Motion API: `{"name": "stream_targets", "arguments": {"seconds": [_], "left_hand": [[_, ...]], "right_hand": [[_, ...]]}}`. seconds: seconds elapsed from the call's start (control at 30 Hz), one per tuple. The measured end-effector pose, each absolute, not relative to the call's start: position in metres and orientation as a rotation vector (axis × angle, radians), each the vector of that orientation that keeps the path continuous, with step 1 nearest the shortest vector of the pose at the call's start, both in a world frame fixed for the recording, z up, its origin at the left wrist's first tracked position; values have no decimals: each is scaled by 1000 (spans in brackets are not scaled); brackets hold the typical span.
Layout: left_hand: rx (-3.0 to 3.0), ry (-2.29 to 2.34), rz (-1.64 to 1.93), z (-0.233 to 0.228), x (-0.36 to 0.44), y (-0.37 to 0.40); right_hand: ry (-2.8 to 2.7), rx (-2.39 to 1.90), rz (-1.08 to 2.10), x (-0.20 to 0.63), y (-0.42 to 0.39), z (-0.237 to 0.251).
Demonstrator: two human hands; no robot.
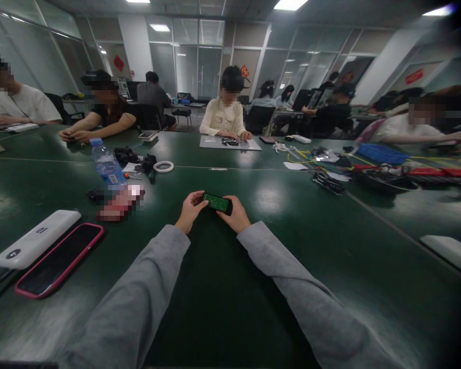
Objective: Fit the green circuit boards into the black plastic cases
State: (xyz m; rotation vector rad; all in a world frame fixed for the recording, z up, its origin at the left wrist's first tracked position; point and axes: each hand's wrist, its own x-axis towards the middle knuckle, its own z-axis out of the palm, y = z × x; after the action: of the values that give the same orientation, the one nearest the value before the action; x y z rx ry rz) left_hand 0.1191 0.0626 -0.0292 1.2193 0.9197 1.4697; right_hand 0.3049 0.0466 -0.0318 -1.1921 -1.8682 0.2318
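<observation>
Just above the green table, my left hand (193, 209) and my right hand (234, 212) hold a black phone (216, 203) sideways between them. Its green screen, dotted with small pale marks, faces up toward me; the marks are too small to read. The fingers of my left hand wrap round the left end, with the thumb at the screen's edge. At the right end, my right hand grips with its thumb along the near edge. Part of the fingers is hidden behind the phone.
To my left lie a white power bank (38, 240) with a cable, a red-cased phone (61, 260) and a blurred pink item (121, 203). A water bottle (108, 165) and a tape roll (163, 166) stand beyond. Cables and a blue tray (382, 153) lie at right. Several people sit around.
</observation>
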Motion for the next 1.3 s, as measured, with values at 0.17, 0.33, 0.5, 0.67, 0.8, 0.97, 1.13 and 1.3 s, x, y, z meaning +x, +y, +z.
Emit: {"name": "stream_targets", "arguments": {"seconds": [0.17, 0.33, 0.5, 0.67, 0.8, 0.97, 1.13, 1.3], "left_hand": [[1238, 921, 1467, -30, 118, 63], [1250, 926, 1458, -32, 118, 65], [1263, 950, 1448, -34, 118, 67], [1282, 955, 1465, -36, 119, 67], [1286, 952, 1462, -34, 119, 65], [1278, 960, 1449, -32, 119, 65], [1287, 971, 1431, -30, 119, 64], [1287, 958, 1432, -29, 119, 62]], "right_hand": [[-1878, -1192, 233, 304, 44, -29], [-1875, -1198, 242, 303, 44, -28], [-1872, -1211, 250, 303, 45, -30], [-1872, -1183, 227, 303, 46, -32], [-1874, -1169, 215, 303, 47, -33], [-1875, -1193, 230, 304, 48, -34], [-1873, -1215, 252, 305, 49, -35], [-1872, -1217, 265, 305, 48, -35]]}}
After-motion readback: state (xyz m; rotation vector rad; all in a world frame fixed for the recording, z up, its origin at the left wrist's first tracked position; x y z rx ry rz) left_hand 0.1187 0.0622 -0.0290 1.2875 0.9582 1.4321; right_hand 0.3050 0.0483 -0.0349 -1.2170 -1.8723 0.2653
